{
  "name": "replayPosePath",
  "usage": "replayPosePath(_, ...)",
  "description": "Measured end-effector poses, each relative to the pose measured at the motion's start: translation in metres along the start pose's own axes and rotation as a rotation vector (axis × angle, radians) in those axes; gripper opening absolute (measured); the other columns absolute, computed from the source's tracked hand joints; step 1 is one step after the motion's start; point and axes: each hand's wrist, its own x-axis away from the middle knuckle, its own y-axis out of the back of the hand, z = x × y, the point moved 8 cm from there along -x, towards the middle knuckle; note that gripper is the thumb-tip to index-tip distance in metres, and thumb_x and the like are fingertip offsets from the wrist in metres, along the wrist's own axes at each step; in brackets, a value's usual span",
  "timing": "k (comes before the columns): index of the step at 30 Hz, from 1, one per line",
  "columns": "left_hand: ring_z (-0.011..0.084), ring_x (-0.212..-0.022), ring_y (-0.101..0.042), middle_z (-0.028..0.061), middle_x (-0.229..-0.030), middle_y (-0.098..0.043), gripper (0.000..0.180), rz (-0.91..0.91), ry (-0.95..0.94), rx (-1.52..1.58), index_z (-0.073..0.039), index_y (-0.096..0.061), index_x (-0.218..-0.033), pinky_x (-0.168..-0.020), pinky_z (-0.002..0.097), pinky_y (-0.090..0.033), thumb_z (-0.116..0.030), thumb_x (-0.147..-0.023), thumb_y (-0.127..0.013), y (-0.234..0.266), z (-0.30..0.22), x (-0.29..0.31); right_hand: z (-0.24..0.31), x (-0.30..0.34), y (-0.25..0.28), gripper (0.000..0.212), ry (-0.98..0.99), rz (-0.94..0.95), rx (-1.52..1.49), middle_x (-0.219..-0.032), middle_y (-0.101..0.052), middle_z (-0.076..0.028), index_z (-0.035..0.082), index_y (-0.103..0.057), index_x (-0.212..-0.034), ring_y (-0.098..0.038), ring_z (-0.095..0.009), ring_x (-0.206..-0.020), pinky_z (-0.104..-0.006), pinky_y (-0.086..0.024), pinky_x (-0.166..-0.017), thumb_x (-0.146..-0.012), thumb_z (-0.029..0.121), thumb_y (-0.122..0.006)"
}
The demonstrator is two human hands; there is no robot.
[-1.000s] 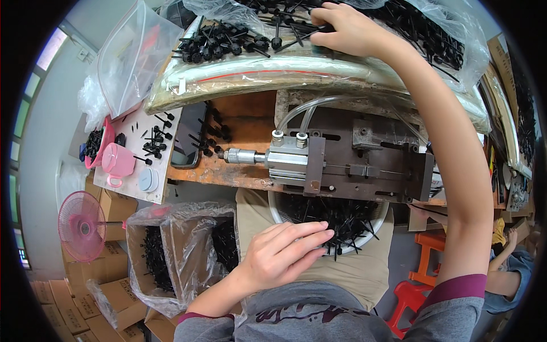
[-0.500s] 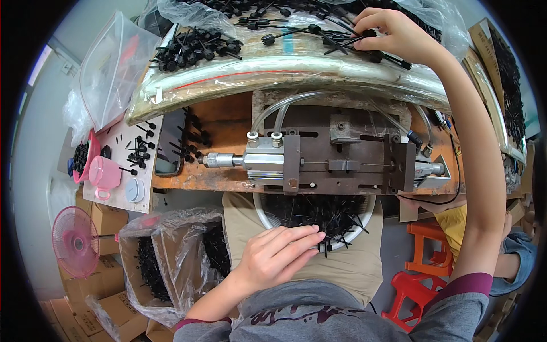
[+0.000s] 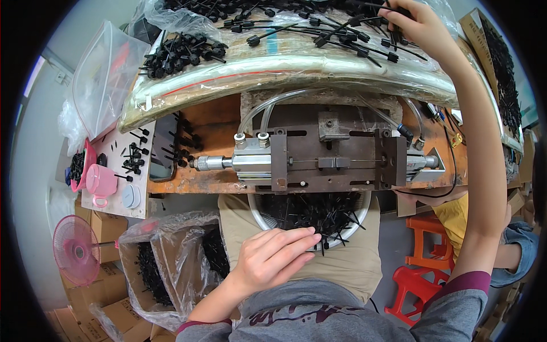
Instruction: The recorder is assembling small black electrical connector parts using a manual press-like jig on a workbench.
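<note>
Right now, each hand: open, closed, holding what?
Left hand: outstretched at rim of round white basket; grip hidden.
Right hand: pinching a slender black part.

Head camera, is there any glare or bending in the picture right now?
Head view: dark fisheye corners, and the plastic-wrapped ledge looks bowed; head view: pale glare on that wrapping, bright highlights on the silver metal block; head view: black parts in the white basket merge darkly beyond the left hand.

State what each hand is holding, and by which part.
The right hand appears to pinch a slim black rod-shaped part near its right end; the left hand lies over the round white basket, any grip beneath hidden.
</note>
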Motion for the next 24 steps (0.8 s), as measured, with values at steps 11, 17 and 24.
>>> replayPosePath(11,0.0218,-0.084,-0.071,0.0203,-0.112,-0.069,0.037,-0.200,0.079,0.106,0.006,-0.065,-0.119,-0.071,0.0289,-0.057,-0.003,-0.084,-0.073,0.022,-0.004,-0.028,0.016,0.088,-0.015,0.027,0.065,0.191,-0.615,-0.094,-0.064,0.001,0.006,-0.067,-0.112,-0.051,0.002,-0.073,-0.0135,-0.039,-0.060,-0.098,0.028,-0.060)
replayPosePath(17,0.0259,-0.091,-0.071,0.0217,-0.111,-0.066,0.049,-0.120,0.425,0.647,0.012,-0.055,-0.133,-0.085,0.0327,-0.061,0.005,-0.086,-0.068,0.007,0.014,-0.046,0.053,0.179,-0.089,0.010,-0.007,0.519,-0.743,-0.091,-0.064,-0.003,-0.003,-0.060,-0.099,-0.058,-0.007,-0.086,-0.0243,-0.048,-0.077,-0.095,0.006,-0.059)
replayPosePath(24,0.0187,-0.085,-0.067,0.0106,-0.102,-0.068,0.041,-0.010,0.213,0.354,-0.001,-0.076,-0.105,-0.072,0.0284,-0.056,0.002,-0.065,-0.086,0.002,-0.002,-0.052,0.015,0.211,-0.086,0.017,-0.309,0.140,-0.879,-0.095,-0.067,-0.003,0.000,-0.063,-0.107,-0.051,-0.001,-0.066,-0.0168,-0.038,-0.055,-0.101,0.013,-0.054)
